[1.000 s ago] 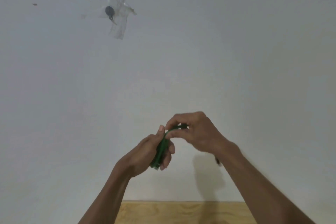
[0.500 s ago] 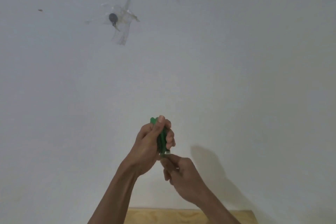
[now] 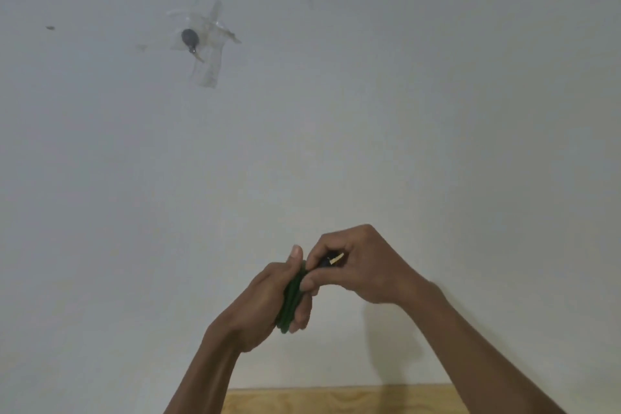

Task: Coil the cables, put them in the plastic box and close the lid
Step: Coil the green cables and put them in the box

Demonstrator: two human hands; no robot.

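A green cable (image 3: pixel 291 296) is wound into a small tight coil, held up in front of a pale wall. My left hand (image 3: pixel 262 306) grips the coil, thumb pointing up along it. My right hand (image 3: pixel 363 265) is just to the right of it and pinches the cable's dark end plug (image 3: pixel 331 260) with its pale tip against the top of the coil. The plastic box and its lid are out of view.
A strip of light wooden table (image 3: pixel 336 400) shows at the bottom edge. On the wall at upper left a dark round object (image 3: pixel 189 37) is fixed under crossed clear tape. A small dark mark (image 3: pixel 50 27) lies further left.
My right hand rose from under the coil to its top right, bringing the cable's end plug with it. My left hand keeps its grip on the coil and sits a little lower.
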